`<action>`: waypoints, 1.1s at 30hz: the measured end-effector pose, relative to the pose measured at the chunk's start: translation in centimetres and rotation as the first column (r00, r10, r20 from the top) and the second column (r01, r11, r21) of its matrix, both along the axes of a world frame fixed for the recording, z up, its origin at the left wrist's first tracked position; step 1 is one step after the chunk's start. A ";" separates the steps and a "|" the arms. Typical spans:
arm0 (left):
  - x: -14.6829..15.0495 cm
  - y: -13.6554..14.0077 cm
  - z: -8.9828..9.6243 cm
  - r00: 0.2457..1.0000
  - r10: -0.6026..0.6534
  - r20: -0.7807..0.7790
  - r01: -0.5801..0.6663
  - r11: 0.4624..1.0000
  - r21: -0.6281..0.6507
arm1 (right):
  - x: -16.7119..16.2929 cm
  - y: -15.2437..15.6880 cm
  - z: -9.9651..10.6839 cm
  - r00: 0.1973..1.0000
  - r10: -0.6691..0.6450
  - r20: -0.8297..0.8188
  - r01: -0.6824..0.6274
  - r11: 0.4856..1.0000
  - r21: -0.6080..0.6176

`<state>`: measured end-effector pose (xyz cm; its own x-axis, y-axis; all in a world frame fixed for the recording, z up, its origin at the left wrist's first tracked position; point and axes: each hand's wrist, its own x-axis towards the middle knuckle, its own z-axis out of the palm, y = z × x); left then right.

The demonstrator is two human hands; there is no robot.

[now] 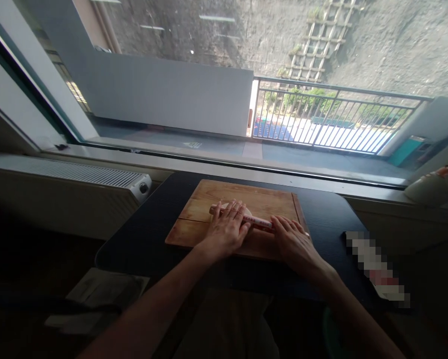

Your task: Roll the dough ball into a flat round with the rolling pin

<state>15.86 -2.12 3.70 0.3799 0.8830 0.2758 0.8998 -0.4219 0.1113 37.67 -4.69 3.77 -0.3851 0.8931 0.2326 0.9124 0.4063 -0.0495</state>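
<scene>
A wooden rolling pin [259,221] with red printing on it lies slantwise over a pale round of dough [247,213] on the wooden cutting board [188,229]. My left hand [227,227] presses over the pin near its left end, fingers reaching across it and covering much of the dough. Over the right part of the pin bends my right hand [293,239], its fingers on top and the pin's tip just showing beyond them. How far the dough extends under my left hand is hidden.
The board rests on a dark table [328,214] set against a window sill [224,162]. A radiator [130,187] stands at the left. On the table's right lies a blurred-out flat object [376,269]. A pale rounded object [431,188] sits on the sill at far right.
</scene>
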 end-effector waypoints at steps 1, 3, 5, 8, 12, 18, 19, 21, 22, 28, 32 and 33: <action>0.2 0.4 0.1 1.000 0.014 0.002 -0.014 1.000 -0.008 | -0.1 0.0 0.0 1.000 -0.023 0.003 0.023 1.000 0.001; 0.1 0.5 0.3 1.000 0.013 0.003 -0.013 1.000 -0.017 | -0.4 -0.5 -0.1 0.999 -0.048 0.009 0.048 0.999 0.011; -0.6 -0.4 0.4 1.000 -0.025 0.005 0.025 1.000 -0.011 | -0.5 -2.1 -0.4 1.000 -0.027 0.017 0.026 0.999 0.036; -1.9 -1.9 0.6 0.998 -0.065 0.020 0.066 0.997 -0.038 | -0.5 -4.9 -0.9 0.999 0.038 0.008 -0.038 0.997 0.069; -1.8 -1.6 1.0 0.996 -0.071 0.045 0.076 0.991 -0.106 | -0.6 -6.2 -0.9 0.999 0.018 -0.039 -0.016 0.999 0.035; -1.4 -1.1 0.8 0.992 -0.062 0.106 0.070 0.994 -0.080 | -3.9 -7.8 -3.3 0.995 0.028 -0.095 -0.013 0.987 0.158; -1.4 -1.2 0.7 0.991 -0.063 0.114 0.073 0.994 -0.086 | -4.6 -8.3 -3.8 0.994 0.048 -0.103 -0.029 0.984 0.177; -1.2 -1.2 0.7 0.990 -0.064 0.123 0.078 0.991 -0.111 | -5.9 -9.0 -4.2 0.989 0.085 -0.118 -0.062 0.982 0.180; -1.0 -1.1 0.7 0.990 -0.064 0.126 0.080 0.989 -0.125 | -6.3 -9.1 -4.3 0.987 0.094 -0.127 -0.072 0.983 0.170; 0.4 -0.2 0.6 0.988 -0.074 0.135 0.090 0.989 -0.118 | -7.4 -10.0 -4.5 0.986 0.041 -0.164 -0.016 0.989 0.149; 0.1 -0.2 0.7 0.991 -0.092 0.095 0.105 0.985 -0.140 | -9.1 -11.3 -3.6 0.989 0.068 -0.128 -0.056 0.994 0.099; 0.0 -0.3 0.7 0.991 -0.096 0.089 0.108 0.983 -0.150 | -9.1 -11.2 -2.7 0.988 0.093 -0.122 -0.085 0.994 0.071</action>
<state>15.88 -2.39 4.38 0.4521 0.8749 0.1734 0.8382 -0.4832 0.2528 28.58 -15.86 1.06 -0.4268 0.8377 0.3406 0.8608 0.4918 -0.1310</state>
